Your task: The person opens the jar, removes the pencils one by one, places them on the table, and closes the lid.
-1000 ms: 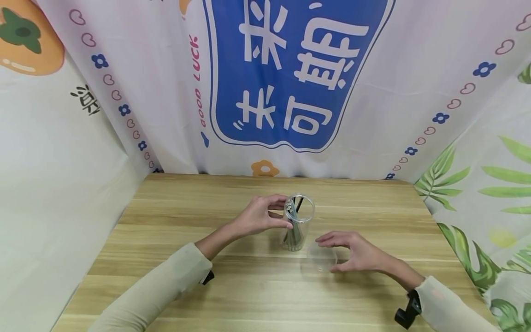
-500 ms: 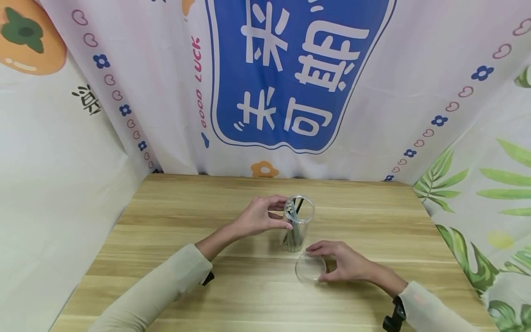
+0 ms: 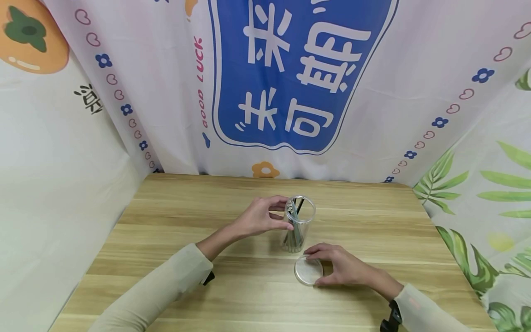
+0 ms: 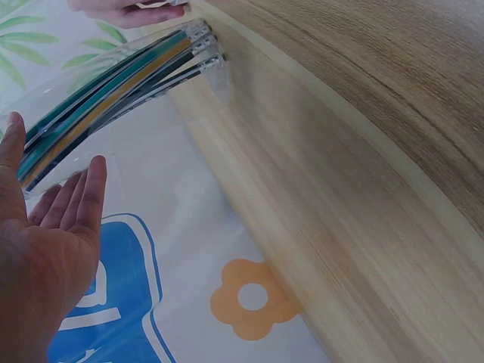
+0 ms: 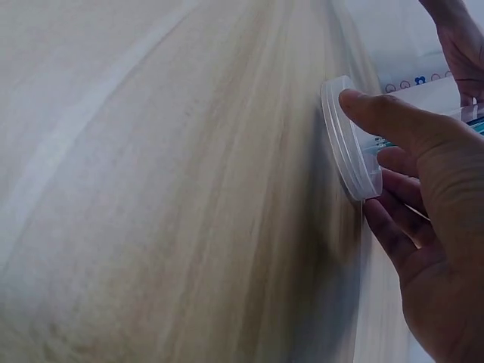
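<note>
A clear plastic jar point(image 3: 306, 230) stands upright on the wooden table. Several slim sticks point(image 4: 113, 98) in teal, orange and black lean inside it; whether they are pens or pencils I cannot tell. My left hand point(image 3: 262, 216) holds the jar from its left side, thumb in front and fingers behind. Just in front of the jar, a round translucent lid point(image 3: 308, 271) lies flat at the table surface, apart from the jar. My right hand point(image 3: 346, 265) pinches the lid's right edge between thumb and fingers. The right wrist view shows its thumb on the lid point(image 5: 349, 147). The jar's mouth is uncovered.
The wooden table point(image 3: 174, 290) ends at a printed cloth backdrop point(image 3: 182, 106) behind. More cloth hangs at both sides, with a leaf print on the right point(image 3: 448, 184). A black wrist strap device point(image 3: 392, 316) sits on the right forearm.
My right hand has carried the lid leftward and nearer to me, then lower; over the last half second it moved only slightly. My left hand keeps its hold on the jar.
</note>
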